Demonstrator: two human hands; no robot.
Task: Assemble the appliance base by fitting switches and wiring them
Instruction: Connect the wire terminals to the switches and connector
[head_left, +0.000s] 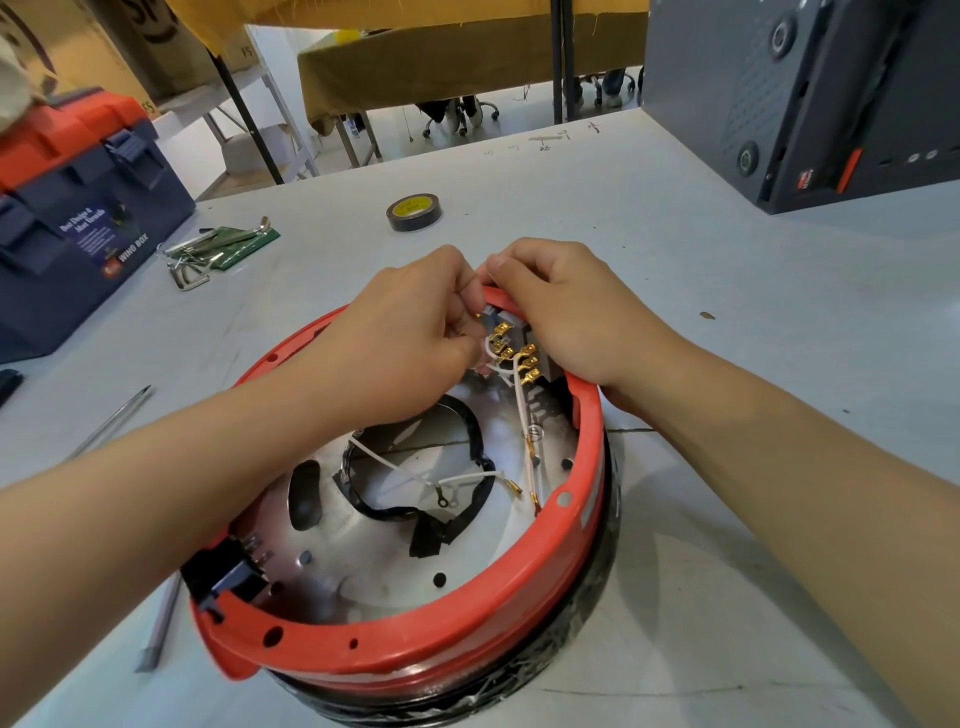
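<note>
With the switch (511, 345) seated in the red base (415, 654), my left hand (410, 322) pinched a white wire (491, 358), my right hand (566, 317) gripped the rim, and several leads lay loose.

Left hand (415, 317): bare, no glove, no ring seen on the parts that show.
Right hand (571, 312): bare, no glove; short trimmed nail shows on the thumb.
Left forearm (182, 483): bare up to the frame edge, no sleeve, watch or band in view.
Right forearm (779, 467): bare likewise, no sleeve or wristwear visible.
</note>
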